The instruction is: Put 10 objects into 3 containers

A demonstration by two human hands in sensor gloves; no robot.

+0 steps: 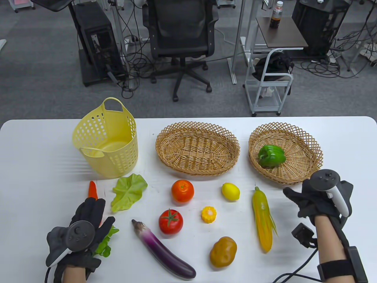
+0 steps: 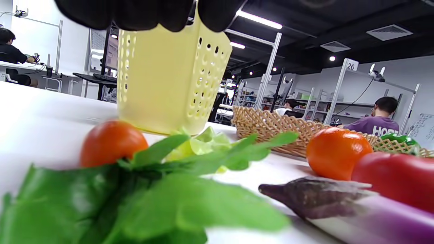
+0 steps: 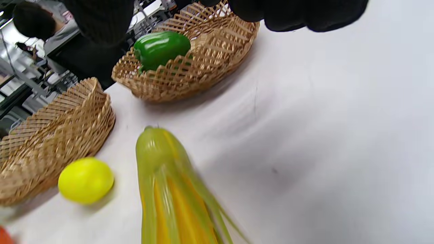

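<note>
Left hand (image 1: 84,227) hovers fingers-out over the carrot (image 1: 93,190) near the yellow basket (image 1: 106,144), can't tell if it's gripping yet, right hand (image 1: 316,196) loosely open and empty beside the corn (image 1: 262,219), so the leafy top might snag and drag the lettuce (image 1: 128,191).

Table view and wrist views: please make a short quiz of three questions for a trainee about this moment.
1. True or false: the green pepper lies in the yellow basket.
2. What is under the left hand? A carrot; B lemon; C potato.
3. Fill in: the middle wicker basket holds ____.

Key: 1 false, it lies in the right wicker basket. 2 A. 3 nothing.
</note>
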